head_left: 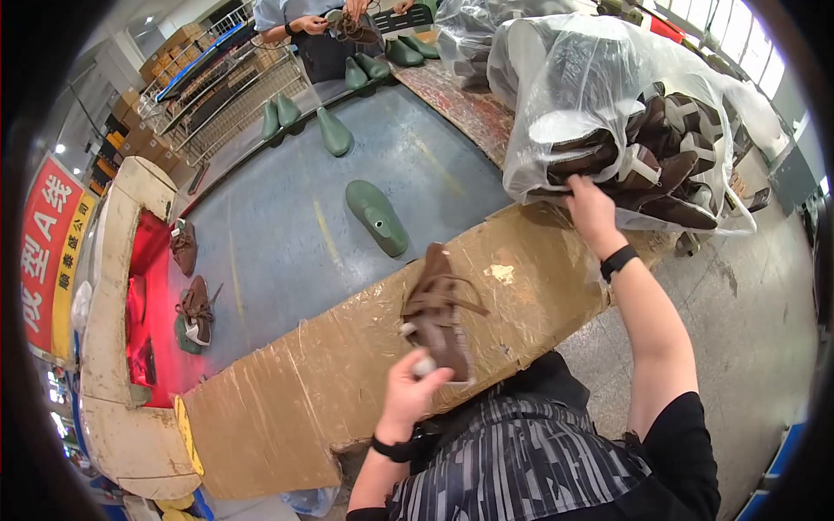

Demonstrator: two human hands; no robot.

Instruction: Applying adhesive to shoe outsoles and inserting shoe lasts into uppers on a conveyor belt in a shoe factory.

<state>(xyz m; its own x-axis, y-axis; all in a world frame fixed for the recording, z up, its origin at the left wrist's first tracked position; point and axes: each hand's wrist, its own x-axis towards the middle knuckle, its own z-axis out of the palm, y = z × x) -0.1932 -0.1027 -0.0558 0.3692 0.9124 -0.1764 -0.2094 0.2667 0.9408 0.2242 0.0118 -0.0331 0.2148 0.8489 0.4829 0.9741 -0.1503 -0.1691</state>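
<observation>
My left hand (410, 392) is closed on the heel end of a brown lace-up shoe upper (441, 326), held above the cardboard-covered table edge with its toe pointing away from me. The shoe is slightly blurred, and something white shows at my fingertips. My right hand (592, 213) reaches to the mouth of a clear plastic bag (556, 82), its fingers curled on a dark brown shoe upper at the bag's near left edge. Several more brown and cream uppers (665, 161) fill the bag. A green shoe last (376, 217) lies on the blue-grey belt just beyond the held shoe.
Brown cardboard (278, 417) covers the near edge. Two brown shoes (196, 308) sit on the belt beside a red-lit machine opening (149, 304) at left. More green lasts (334, 132) stand along the far side. Across the belt, another person's hands (313, 24) hold a brown shoe.
</observation>
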